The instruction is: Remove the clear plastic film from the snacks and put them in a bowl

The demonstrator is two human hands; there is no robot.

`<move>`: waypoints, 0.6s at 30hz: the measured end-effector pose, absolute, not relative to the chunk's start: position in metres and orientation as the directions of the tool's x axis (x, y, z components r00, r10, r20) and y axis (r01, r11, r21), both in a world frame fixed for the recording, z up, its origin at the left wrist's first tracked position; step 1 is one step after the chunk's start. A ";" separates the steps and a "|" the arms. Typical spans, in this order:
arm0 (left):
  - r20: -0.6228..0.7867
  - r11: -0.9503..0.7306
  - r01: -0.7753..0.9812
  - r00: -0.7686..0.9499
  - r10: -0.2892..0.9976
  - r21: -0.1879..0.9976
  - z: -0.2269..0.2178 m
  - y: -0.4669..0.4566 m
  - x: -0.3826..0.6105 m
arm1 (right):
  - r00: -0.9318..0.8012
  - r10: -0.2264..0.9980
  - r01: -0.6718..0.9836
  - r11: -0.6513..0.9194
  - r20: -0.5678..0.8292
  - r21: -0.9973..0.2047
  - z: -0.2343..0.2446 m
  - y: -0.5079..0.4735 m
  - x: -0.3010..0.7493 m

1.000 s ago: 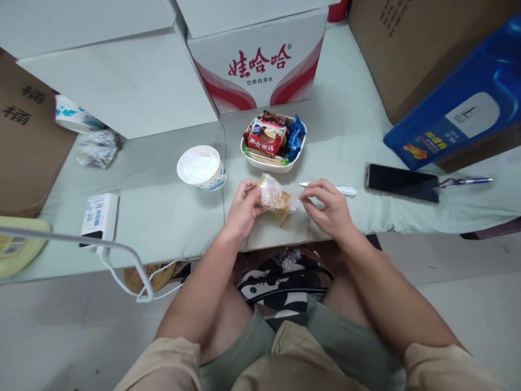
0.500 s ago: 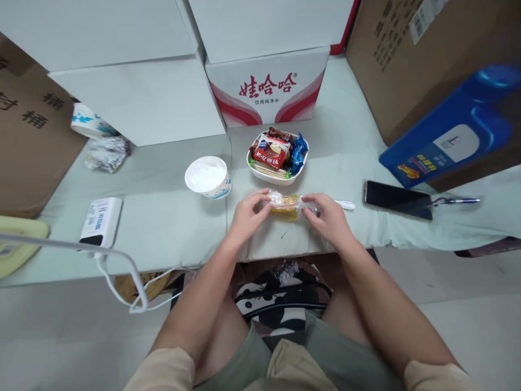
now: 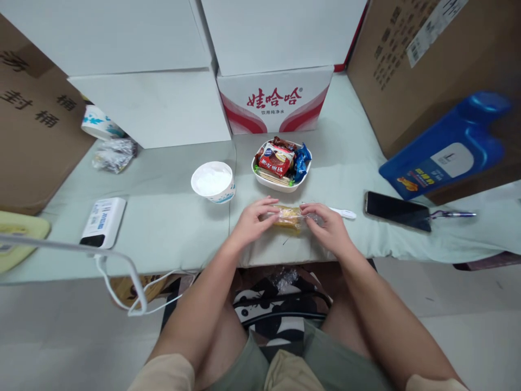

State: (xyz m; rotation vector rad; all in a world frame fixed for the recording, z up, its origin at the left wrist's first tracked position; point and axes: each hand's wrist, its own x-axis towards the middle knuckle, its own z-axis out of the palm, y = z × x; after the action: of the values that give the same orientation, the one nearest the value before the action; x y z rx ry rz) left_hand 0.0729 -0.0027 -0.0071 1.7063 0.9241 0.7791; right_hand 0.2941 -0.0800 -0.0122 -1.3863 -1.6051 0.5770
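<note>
A small packet (image 3: 290, 219) in clear, crinkled plastic with something yellow inside lies at the table's front edge between my hands. My left hand (image 3: 255, 221) pinches its left end between thumb and fingers. At the other end, my right hand (image 3: 326, 225) grips the clear wrap the same way. A white plastic utensil (image 3: 344, 213) pokes out behind the right hand, its other end hidden. Just beyond the packet sits a white bowl (image 3: 280, 188) of wrapped snacks, a red packet (image 3: 277, 159) on top. To the left stands a paper cup (image 3: 223, 194) with white contents.
A phone (image 3: 396, 210) with a pen (image 3: 458, 214) by it lies right, below a tilted blue bottle (image 3: 443, 149). A white power bank (image 3: 106, 220) with a cable is on the left. White cartons (image 3: 280, 103) and brown boxes (image 3: 407, 81) line the back and sides.
The view has shifted slightly, so things sit a little lower in it. The fingers of my left hand have straightened somewhat, and the packet's wrap looks less bunched there.
</note>
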 end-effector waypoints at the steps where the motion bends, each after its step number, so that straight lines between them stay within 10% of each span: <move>1: 0.060 -0.169 0.189 0.476 0.877 0.967 -0.007 -0.003 0.071 | 0.050 0.947 0.517 0.248 0.318 -0.820 -0.012 -0.081 0.294; 11: -0.191 0.161 -0.299 -0.074 0.979 0.941 -0.006 0.011 0.059 | 0.185 0.947 0.506 0.137 0.263 -0.852 -0.007 -0.079 0.305; 18: -0.158 0.159 0.009 -0.010 0.987 0.987 -0.013 0.013 0.058 | -0.090 0.927 0.550 0.351 0.365 -0.758 -0.002 -0.077 0.302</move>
State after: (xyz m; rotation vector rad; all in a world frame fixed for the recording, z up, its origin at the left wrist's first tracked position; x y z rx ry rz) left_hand 0.0584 0.0130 -0.0135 1.0935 1.2947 1.0933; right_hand 0.3016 -0.0774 -0.0021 -1.3116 -1.7607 0.5556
